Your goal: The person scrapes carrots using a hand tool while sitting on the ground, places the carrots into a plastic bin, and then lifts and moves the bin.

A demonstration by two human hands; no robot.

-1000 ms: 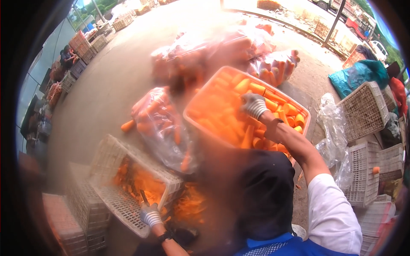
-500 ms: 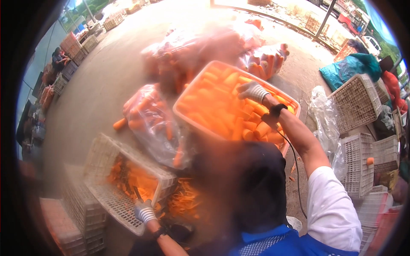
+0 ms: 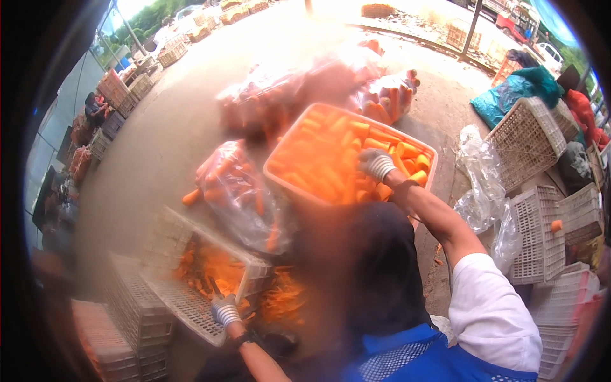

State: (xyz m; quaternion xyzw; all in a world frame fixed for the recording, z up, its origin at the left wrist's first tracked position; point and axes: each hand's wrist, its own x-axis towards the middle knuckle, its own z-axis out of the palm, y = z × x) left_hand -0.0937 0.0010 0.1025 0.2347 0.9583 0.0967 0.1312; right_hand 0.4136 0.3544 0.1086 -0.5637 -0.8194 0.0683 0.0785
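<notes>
My left hand (image 3: 226, 311), in a grey-and-white striped glove, is closed round a slim dark tool (image 3: 216, 288) that points up and away; its kind is too small to make out. It is held at the open side of a tilted pale plastic crate (image 3: 181, 312) with orange peelings (image 3: 213, 270) inside. My right hand (image 3: 377, 163), gloved alike, reaches over a large pale tub (image 3: 275, 176) filled with peeled orange carrots (image 3: 324, 162). Its fingers curl down among the carrots, and whatever they grip is hidden.
Clear bags of carrots (image 3: 232, 178) lie beyond and left of the tub. More peelings (image 3: 283, 299) lie beside the crate. Stacked crates (image 3: 137, 312) stand at left; others (image 3: 528, 143) and crumpled plastic film (image 3: 480, 191) lie at right. A person (image 3: 95, 109) sits far left.
My right hand has come down from above the tub to its carrots. The view has shifted a little; my left hand keeps its tool by the crate.
</notes>
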